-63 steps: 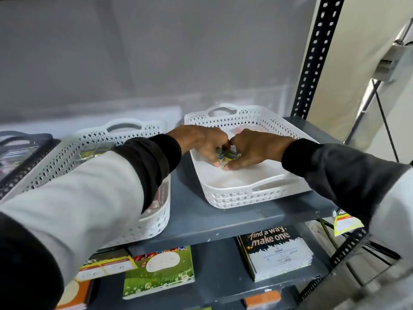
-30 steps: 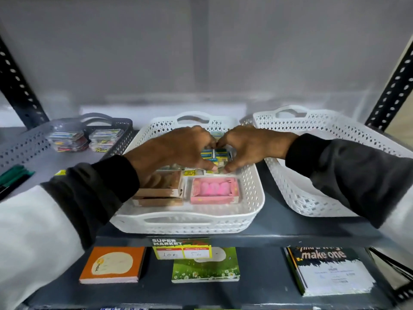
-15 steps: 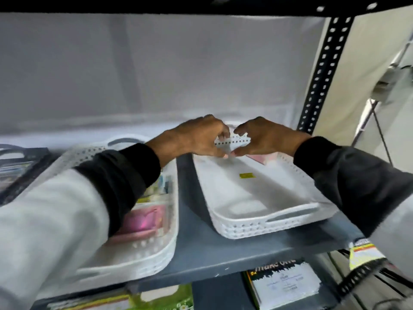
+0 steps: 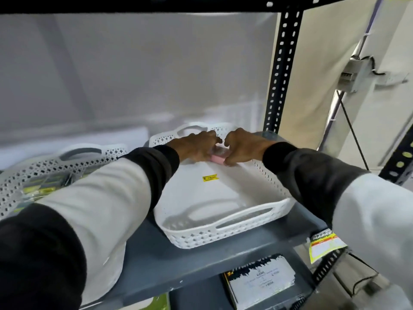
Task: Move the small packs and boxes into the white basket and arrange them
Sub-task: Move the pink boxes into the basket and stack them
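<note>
Grey shelf runs across the lower half of the frame. Two white baskets sit on it. White basket at centre-right is the target, its floor bare but for a yellow sticker near the middle. Second basket at left, mostly behind the left sleeve; some yellow-green packs show inside, too blurred to tell apart.

Both hands meet at the far end of the target basket, upper centre of frame. Left hand and right hand are each curled onto a small pink box, pinching it from either side. Box sits low against the basket's back end; can't tell if it's touching the floor yet.

Looks like the placing step. To do it well: set the box flat, square it into the far corner against the wall, long edge parallel to the rim. That keeps rows tidy and leaves the front free. Let go only once it's seated, so it doesn't tip.
</note>
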